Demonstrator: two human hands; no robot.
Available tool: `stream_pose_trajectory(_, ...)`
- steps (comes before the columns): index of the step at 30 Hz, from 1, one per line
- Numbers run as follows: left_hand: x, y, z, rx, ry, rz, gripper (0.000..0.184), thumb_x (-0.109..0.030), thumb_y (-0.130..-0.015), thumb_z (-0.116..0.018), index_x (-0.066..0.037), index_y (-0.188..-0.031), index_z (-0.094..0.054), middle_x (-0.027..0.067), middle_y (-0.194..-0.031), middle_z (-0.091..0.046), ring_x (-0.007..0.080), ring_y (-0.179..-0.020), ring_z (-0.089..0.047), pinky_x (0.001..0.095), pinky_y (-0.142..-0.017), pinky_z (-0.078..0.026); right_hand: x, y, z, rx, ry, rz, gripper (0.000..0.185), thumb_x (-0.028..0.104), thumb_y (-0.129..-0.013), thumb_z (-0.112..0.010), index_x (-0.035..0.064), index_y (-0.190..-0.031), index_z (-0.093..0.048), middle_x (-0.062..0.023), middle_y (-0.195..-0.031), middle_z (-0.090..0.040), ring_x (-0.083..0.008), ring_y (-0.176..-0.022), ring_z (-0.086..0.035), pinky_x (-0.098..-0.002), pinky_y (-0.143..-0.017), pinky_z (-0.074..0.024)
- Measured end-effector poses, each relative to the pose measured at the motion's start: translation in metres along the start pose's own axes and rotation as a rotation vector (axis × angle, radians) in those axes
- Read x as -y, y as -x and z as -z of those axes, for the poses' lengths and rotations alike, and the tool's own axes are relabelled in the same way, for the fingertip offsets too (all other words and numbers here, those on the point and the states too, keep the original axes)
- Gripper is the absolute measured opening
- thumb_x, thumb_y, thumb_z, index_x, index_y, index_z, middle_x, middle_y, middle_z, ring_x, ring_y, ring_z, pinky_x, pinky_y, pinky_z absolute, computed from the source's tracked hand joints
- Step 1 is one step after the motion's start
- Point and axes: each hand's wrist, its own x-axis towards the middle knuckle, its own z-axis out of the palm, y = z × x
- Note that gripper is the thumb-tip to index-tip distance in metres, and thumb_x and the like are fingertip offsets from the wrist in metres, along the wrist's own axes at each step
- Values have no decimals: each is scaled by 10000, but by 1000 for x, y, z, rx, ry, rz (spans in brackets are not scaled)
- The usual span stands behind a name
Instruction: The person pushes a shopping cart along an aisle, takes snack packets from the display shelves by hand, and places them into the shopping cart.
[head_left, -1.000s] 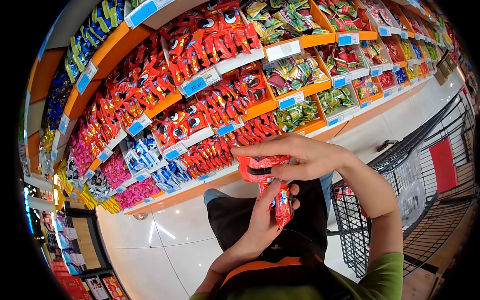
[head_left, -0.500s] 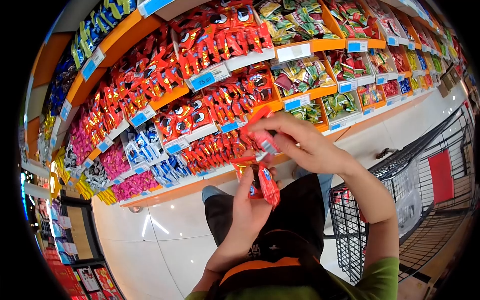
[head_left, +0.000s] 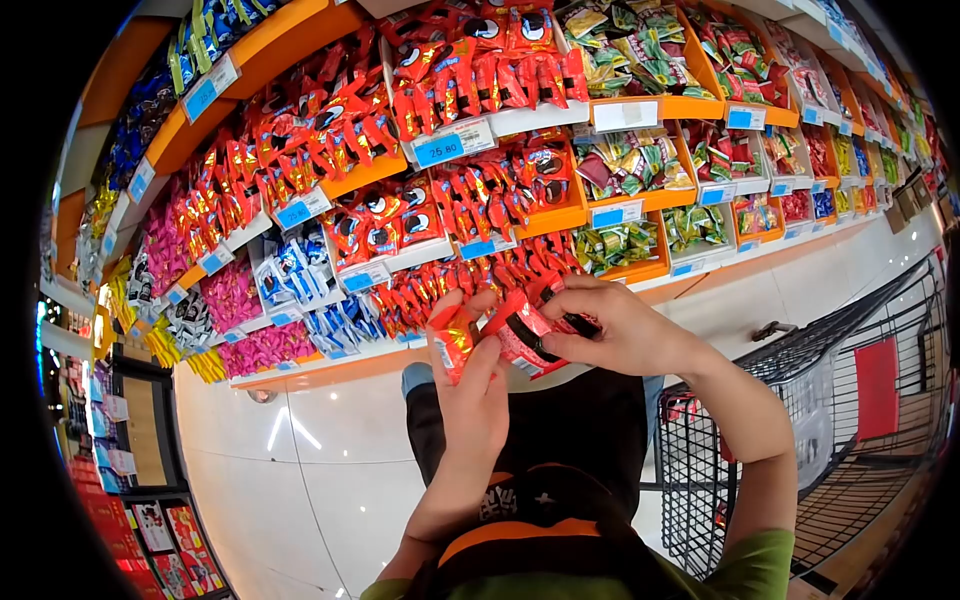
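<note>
Pinched in my left hand [head_left: 472, 400] is a shiny red candy packet [head_left: 455, 345] with a gold patch. My right hand [head_left: 625, 330] grips another red candy packet [head_left: 522, 335] with a dark band across it. Part of a further red-and-black packet shows under the fingers of that hand, though its shape is partly hidden. Both hands are close together in front of the lower shelf, their packets almost touching. Behind them lies a row of similar red packets [head_left: 420, 290] in the lowest bin.
Tiered candy bins with price tags [head_left: 440, 150] curve around the front. Green-wrapped sweets [head_left: 640, 165] fill bins to the right, blue-white packets [head_left: 295, 270] and pink packets [head_left: 230, 295] the left. A black wire shopping cart [head_left: 850, 500] stands at my right on the tiled floor [head_left: 300, 510].
My right hand has lowered and come beside my left, bringing its packets next to the left one. The left hand has shifted slightly left and its packet has turned. The view has shifted slightly.
</note>
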Motion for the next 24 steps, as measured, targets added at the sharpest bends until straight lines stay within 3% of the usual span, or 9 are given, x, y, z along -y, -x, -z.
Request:
stream_pose_trajectory(4,-5,3,-5,-60,-185,30,544,101,-859,-571,-92,-1345,-418,89,-1125,-571,154,-1035,-555,286,-891,-471,14,-1,7,30,-53,-68,158,111,-849,-666,14,-966,-625,-101,-881,-564,-243,-844,-550,-340,-747,-445)
stream_pose_trajectory(8,-3,6,-10,-24,-177,13,571,131,-835,-591,-89,-1336,-428,73,-1120,-565,127,-1010,-560,260,-849,-495,7,-1,10,9,-51,26,132,114,-888,-610,4,-961,-600,-99,-894,-559,-233,-871,-541,-329,-779,-425)
stream_pose_trajectory(24,-1,10,-9,6,-70,73,595,130,-841,-576,-79,-1368,-394,73,-1286,-506,157,-1168,-520,300,-998,-425,11,-1,15,2,-59,101,113,94,-877,-616,5,-944,-602,-95,-900,-561,-242,-845,-537,-335,-761,-429)
